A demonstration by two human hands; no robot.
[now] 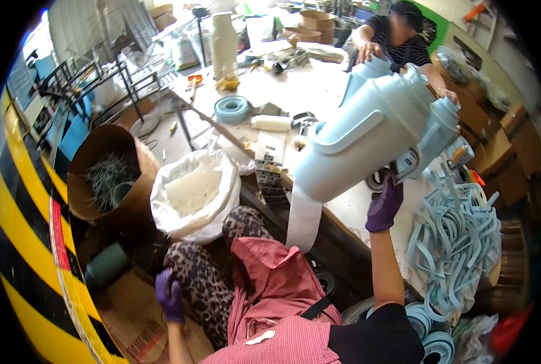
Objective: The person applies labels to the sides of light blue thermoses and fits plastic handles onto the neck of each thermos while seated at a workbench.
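Note:
A large pale blue plastic jug (pixel 364 133) with a long handle stands tilted in view at the table's near edge. Beside its lower right side is my right hand (pixel 384 209), in a purple glove. Its fingers are bent up toward a dark part under the jug and partly hidden; what they grip cannot be made out. A roll (pixel 375 181) lies near those fingers. Down at the left, my left hand (pixel 170 296), also gloved in purple, rests by my thigh with its fingers loosely apart and nothing visible in it. A white paper strip (pixel 304 218) hangs below the jug.
Pale blue handles (pixel 449 233) lie heaped at the right. Across the table a person (pixel 398 36) touches other blue jugs (pixel 437 130). A white-lined sack (pixel 194 194) and a brown drum (pixel 104 182) stand left. A blue ring (pixel 232 109) lies on the table.

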